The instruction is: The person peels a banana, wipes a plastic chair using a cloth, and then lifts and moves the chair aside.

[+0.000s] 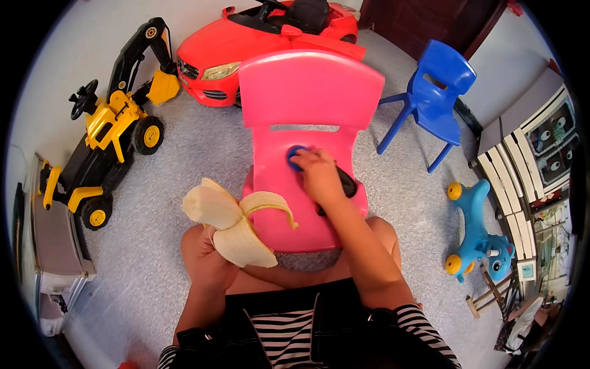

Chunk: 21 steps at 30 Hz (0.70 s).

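Note:
My left hand (pixel 208 261) is closed around a half-peeled banana (pixel 209 205), held upright to the left of the pink chair's seat. Strips of its peel (pixel 270 200) hang outward, one over the seat's edge. On the pink plastic chair (pixel 310 92) in front of me, my right hand (pixel 322 176) reaches across the seat. Its fingers are closed on a small round blue object (pixel 295 158), whose kind I cannot make out. Partly hidden beneath my right wrist lies a dark, smooth object (pixel 348 183) on the seat.
A red toy car (pixel 215 52) stands behind the pink chair, a yellow-black ride-on excavator (pixel 107 132) to the left. At the right are a blue chair (pixel 439 92) and a blue ride-on animal toy (pixel 473 221). Drawer cabinets (pixel 507 178) line the right wall.

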Available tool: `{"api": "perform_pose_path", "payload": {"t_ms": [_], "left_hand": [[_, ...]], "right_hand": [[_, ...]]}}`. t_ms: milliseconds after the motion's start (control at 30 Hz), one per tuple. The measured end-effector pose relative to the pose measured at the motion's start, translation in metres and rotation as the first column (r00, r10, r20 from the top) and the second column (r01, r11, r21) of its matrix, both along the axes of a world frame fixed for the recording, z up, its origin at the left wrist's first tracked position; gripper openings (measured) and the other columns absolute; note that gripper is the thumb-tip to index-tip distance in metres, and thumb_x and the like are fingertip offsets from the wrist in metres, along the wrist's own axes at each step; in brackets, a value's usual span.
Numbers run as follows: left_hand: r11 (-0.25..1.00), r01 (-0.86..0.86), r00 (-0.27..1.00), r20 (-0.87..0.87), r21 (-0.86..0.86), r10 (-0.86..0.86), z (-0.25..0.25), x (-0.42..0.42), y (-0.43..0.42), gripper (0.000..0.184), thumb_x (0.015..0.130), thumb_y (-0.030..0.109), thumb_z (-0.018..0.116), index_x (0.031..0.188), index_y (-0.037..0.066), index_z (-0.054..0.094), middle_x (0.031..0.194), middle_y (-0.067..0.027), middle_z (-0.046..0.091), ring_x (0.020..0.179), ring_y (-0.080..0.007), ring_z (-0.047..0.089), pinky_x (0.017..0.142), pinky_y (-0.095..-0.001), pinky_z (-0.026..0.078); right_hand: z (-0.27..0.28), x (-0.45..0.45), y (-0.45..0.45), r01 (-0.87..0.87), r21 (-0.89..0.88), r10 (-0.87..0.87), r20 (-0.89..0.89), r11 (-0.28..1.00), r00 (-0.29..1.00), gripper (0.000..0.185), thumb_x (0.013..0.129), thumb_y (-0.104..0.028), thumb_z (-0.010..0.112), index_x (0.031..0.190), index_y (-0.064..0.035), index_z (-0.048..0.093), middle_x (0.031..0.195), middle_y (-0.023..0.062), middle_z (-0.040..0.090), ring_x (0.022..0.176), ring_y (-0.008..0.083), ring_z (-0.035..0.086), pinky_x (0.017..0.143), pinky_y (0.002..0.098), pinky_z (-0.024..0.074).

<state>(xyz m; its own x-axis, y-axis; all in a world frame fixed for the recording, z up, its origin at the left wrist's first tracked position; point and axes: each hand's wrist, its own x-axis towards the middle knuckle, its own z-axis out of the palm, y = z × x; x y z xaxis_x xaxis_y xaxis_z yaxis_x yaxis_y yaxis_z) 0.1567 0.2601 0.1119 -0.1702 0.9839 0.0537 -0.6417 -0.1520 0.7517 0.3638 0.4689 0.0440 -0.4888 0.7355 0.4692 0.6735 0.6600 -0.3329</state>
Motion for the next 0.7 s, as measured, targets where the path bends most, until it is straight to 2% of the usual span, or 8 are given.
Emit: {"api": "perform_pose_path", "payload": {"t_ms": [100,167,300,333,400,467,633,700], "left_hand": [[1.0,-0.009,0.996,-0.09,-0.019,0.008,-0.002,0.004,0.001,0.045,0.102,0.017,0.06,0.145,0.01,0.049,0.103,-0.0145,0.064,0.078,-0.0199,0.064,0.064,-0.0289,0.055],[0.983,0.115,0.991,0.053,0.144,-0.124,-0.006,-0.003,0.003,0.031,0.102,0.005,0.061,0.132,-0.003,0.061,0.128,-0.0103,0.067,0.113,-0.0212,0.068,0.094,-0.0348,0.058],[0.999,0.029,0.994,-0.102,-0.021,-0.031,-0.006,-0.01,0.003,0.031,0.103,0.008,0.06,0.133,-0.001,0.061,0.128,-0.0101,0.066,0.114,-0.0211,0.067,0.096,-0.0351,0.058],[0.999,-0.034,0.995,-0.096,-0.03,0.031,-0.011,-0.007,0.005,0.039,0.102,0.012,0.06,0.139,0.003,0.055,0.115,-0.0127,0.066,0.097,-0.0208,0.066,0.08,-0.033,0.057],[0.995,-0.09,0.992,-0.088,-0.033,0.087,-0.012,-0.003,0.009,0.048,0.101,0.016,0.061,0.146,0.008,0.048,0.102,-0.0153,0.066,0.08,-0.0206,0.065,0.064,-0.0309,0.056],[0.995,-0.093,0.993,-0.069,-0.025,0.092,-0.01,0.0,0.008,0.047,0.1,0.014,0.061,0.145,0.007,0.049,0.099,-0.0152,0.066,0.077,-0.0208,0.065,0.063,-0.0311,0.056],[0.995,-0.066,0.993,-0.101,-0.071,0.058,-0.011,0.008,0.005,0.045,0.099,0.011,0.062,0.142,0.002,0.05,0.096,-0.0157,0.067,0.071,-0.022,0.066,0.059,-0.0325,0.056],[0.996,-0.056,0.988,-0.151,-0.073,0.044,-0.007,0.012,0.004,0.045,0.099,0.011,0.062,0.141,0.0,0.05,0.096,-0.0158,0.068,0.071,-0.0222,0.067,0.059,-0.033,0.056]], "right_hand": [[0.004,-0.014,-0.036,-0.177,-0.064,0.173,-0.052,0.982,0.983,0.039,0.077,0.001,0.064,0.113,-0.0105,0.075,0.127,0.0087,0.07,0.113,0.0342,0.059,0.101,0.0438,0.0469],[0.012,-0.008,-0.07,-0.229,-0.111,0.222,-0.07,0.967,0.973,0.039,0.078,0.0,0.064,0.114,-0.0115,0.075,0.128,0.008,0.07,0.114,0.0335,0.059,0.101,0.0439,0.0471],[0.036,0.031,-0.106,-0.314,-0.268,0.305,-0.077,0.911,0.949,0.043,0.076,0.004,0.069,0.115,-0.013,0.074,0.13,0.0078,0.069,0.116,0.0356,0.059,0.102,0.044,0.0481],[0.037,0.043,-0.105,-0.296,-0.284,0.28,-0.098,0.912,0.955,0.043,0.075,0.006,0.069,0.114,-0.0122,0.074,0.13,0.0084,0.069,0.116,0.036,0.06,0.102,0.0442,0.0485],[0.038,0.065,-0.092,-0.211,-0.273,0.202,-0.058,0.939,0.978,0.043,0.075,0.006,0.069,0.114,-0.0117,0.075,0.129,0.009,0.069,0.116,0.0359,0.06,0.102,0.0442,0.0486],[0.033,0.071,-0.068,-0.131,-0.258,0.13,-0.018,0.957,0.991,0.043,0.074,0.007,0.069,0.113,-0.0111,0.075,0.129,0.0096,0.07,0.115,0.0357,0.061,0.102,0.0441,0.0487],[0.003,0.042,0.003,0.101,0.02,-0.102,0.04,0.995,0.994,0.037,0.075,0.001,0.067,0.109,-0.009,0.077,0.124,0.0097,0.072,0.106,0.0342,0.064,0.098,0.0424,0.0495],[0.003,0.016,0.0,0.069,0.031,-0.07,0.041,0.997,0.997,0.036,0.076,0.0,0.067,0.109,-0.0096,0.077,0.124,0.0091,0.072,0.105,0.0336,0.063,0.098,0.0428,0.0493]]}}
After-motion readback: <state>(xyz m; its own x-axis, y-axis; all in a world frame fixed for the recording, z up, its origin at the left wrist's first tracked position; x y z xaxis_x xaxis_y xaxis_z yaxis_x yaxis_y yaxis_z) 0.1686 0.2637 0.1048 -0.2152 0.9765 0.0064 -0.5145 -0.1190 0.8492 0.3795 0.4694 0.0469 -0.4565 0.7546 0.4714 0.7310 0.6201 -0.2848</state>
